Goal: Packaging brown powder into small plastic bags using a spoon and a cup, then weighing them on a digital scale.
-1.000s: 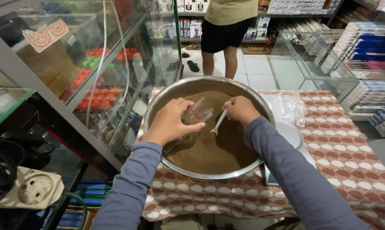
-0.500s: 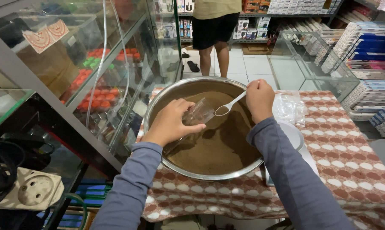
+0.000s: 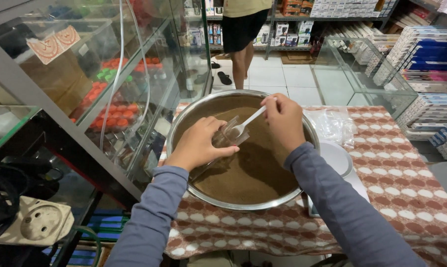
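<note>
We are at the filling step: our left hand (image 3: 198, 146) holds a small clear plastic bag (image 3: 228, 137) open over the big metal bowl (image 3: 184, 121), and our right hand (image 3: 284, 120) tips a white plastic spoon (image 3: 247, 122) into its mouth. The bag sits near the middle of the bowl, just above the brown powder (image 3: 253, 173) that fills it, with the spoon head touching the bag opening from about 2 o'clock. The left fingers are closed round the bag's upper edge, pinching it so the mouth stays apart; the right fingers are clamped on the spoon handle, thumb and forefinger together. As we judge it, the next move calls for a steady tilt so the powder slides in without spilling past the rim. At 3 o'clock of the bowl lie 1 pile of spare clear bags (image 3: 334, 126) and a white scale (image 3: 338, 157) on the patterned tablecloth (image 3: 406, 183)
</note>
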